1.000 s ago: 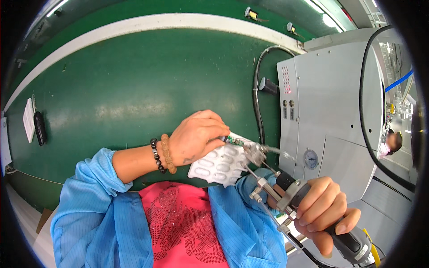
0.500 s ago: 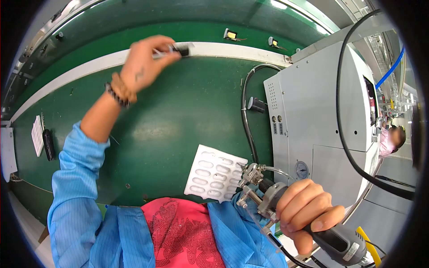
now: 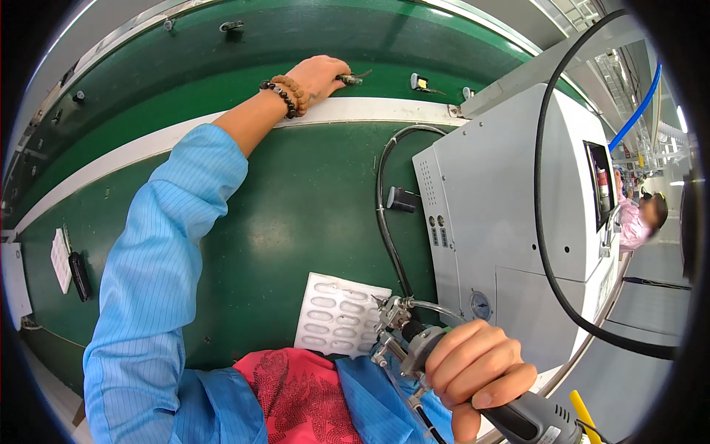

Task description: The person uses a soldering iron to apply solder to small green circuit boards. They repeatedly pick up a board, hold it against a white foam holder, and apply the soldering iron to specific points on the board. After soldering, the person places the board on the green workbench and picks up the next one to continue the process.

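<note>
Near right, the right hand [image 3: 477, 370] wraps round the tool [image 3: 423, 345], likely steadying its head beside the white tray [image 3: 319, 314]. Farther left, the left hand [image 3: 318, 78] pinches a small part [image 3: 350, 79], hard to make out, above the green strip [image 3: 244, 81].

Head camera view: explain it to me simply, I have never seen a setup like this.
There is no robot here: a person wears a wide fisheye camera on the head, looking down, so straight edges bend. The right hand grips a dark handheld tool with a metal front end. The left hand reaches across, fingertips at a small part; how firmly it is held, I cannot tell. On the green table lies a white tray with oval hollows. A pale grey machine stands to the right.
</note>
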A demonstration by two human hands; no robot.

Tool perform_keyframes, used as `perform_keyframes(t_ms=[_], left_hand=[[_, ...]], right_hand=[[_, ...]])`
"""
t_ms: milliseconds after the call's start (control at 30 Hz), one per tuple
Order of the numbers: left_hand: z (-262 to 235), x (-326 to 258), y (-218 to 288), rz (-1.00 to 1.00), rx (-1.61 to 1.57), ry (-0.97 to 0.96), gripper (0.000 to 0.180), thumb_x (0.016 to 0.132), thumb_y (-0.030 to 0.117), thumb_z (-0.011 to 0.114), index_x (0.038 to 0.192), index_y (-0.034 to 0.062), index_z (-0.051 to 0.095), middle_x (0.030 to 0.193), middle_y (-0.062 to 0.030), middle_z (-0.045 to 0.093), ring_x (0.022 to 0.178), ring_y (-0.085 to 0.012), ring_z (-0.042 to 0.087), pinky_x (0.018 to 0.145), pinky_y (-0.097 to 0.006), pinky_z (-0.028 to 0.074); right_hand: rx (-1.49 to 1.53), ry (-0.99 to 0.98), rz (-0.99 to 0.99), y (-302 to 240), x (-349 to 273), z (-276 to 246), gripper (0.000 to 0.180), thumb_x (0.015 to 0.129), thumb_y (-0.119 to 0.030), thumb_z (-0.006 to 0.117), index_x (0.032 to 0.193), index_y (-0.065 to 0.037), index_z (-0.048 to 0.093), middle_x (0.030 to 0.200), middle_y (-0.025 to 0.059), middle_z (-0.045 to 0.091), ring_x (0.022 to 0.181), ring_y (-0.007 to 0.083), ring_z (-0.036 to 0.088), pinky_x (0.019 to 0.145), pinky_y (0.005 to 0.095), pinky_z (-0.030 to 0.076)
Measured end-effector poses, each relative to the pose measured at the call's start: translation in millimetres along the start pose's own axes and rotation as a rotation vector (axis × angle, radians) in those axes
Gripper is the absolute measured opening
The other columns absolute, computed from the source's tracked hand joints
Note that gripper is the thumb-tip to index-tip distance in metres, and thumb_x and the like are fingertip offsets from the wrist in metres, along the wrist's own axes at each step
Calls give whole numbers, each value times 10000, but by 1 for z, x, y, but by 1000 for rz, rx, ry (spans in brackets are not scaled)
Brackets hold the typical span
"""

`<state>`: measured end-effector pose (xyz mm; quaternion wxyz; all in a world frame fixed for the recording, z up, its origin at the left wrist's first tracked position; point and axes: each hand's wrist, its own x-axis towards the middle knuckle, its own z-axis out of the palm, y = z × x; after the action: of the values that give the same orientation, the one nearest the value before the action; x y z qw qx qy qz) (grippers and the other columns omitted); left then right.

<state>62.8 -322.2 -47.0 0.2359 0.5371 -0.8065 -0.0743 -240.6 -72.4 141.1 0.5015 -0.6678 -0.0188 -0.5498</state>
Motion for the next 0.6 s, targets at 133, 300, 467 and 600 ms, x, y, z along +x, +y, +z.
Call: perform_keyframes(t_ms=[133, 300, 467, 600], left_hand=[[-15, -15, 43, -252, -169, -9, 250, 960, 180, 634, 1164, 49, 573, 1023, -198, 682, 944, -389, 651, 808, -438, 518], [-27, -127, 130, -88, -453, 105, 265, 918, 53, 651, 1178, 23, 608, 1055, -177, 667, 929, -327, 664, 828, -388, 532], [-50, -210, 197, -138, -684, 38, 221, 843, -20, 695, 1061, -13, 655, 1061, -165, 656, 985, -334, 649, 871, -381, 521], [-41, -239, 221, -73, -703, 95, 256, 812, -7, 725, 1062, 0, 669, 1031, -146, 669, 991, -329, 657, 872, -399, 525]], right_hand=[[-21, 58, 14, 2, -5, -1, 363, 893, -242, 771, 948, -31, 480, 693, 59, 538, 489, 161, 537, 437, 283, 468], [-37, 29, 61, -1, -18, -7, 372, 860, -231, 807, 964, -54, 497, 654, 32, 592, 468, 131, 571, 431, 256, 507], [-15, -15, 21, -3, -17, -10, 411, 863, -283, 803, 1006, -65, 486, 657, 29, 587, 487, 122, 573, 455, 248, 512], [36, -42, -6, -4, -20, -9, 424, 863, -328, 793, 1023, -76, 492, 642, 34, 586, 494, 124, 589, 450, 242, 517]])
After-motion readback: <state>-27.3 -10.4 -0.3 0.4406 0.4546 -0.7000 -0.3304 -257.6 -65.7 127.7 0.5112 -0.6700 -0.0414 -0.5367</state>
